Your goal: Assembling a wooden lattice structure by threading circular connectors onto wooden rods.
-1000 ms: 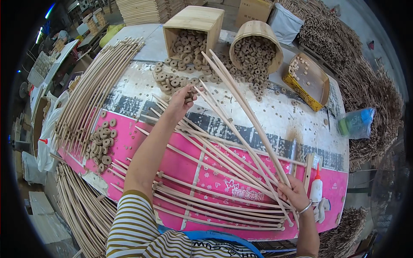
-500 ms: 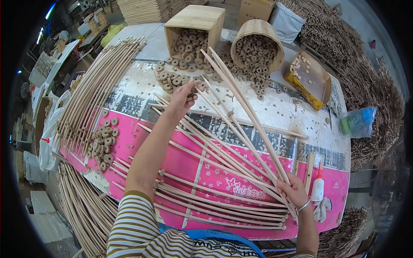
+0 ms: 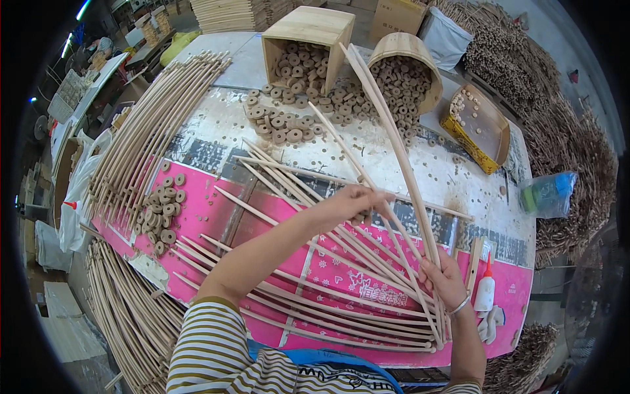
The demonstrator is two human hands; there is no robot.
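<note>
My right hand (image 3: 446,284) is closed round the lower part of several long pale wooden rods (image 3: 415,177), which fan up and away to the left. My left hand (image 3: 359,202) pinches one thinner rod (image 3: 341,140) of that bunch partway along. A small brown wooden disc sits on this rod just above the fingers. Something brown shows under my left palm, too hidden to name. Below my forearms, more rods with round knobs at one end (image 3: 367,336) lie side by side on the pink table cover (image 3: 262,217).
Holed wooden discs (image 3: 279,125) spill from a square wooden bucket (image 3: 308,26) and a round one (image 3: 410,49). A yellow tray (image 3: 474,141) holds small beads. A red-tipped glue bottle (image 3: 485,292) stands right of my right hand. Bundled rods (image 3: 154,125) lie at left.
My left hand has moved from the upper end of the rod down and right along it, closer to my right hand. The right hand still grips the rods; their upper ends have shifted right.
</note>
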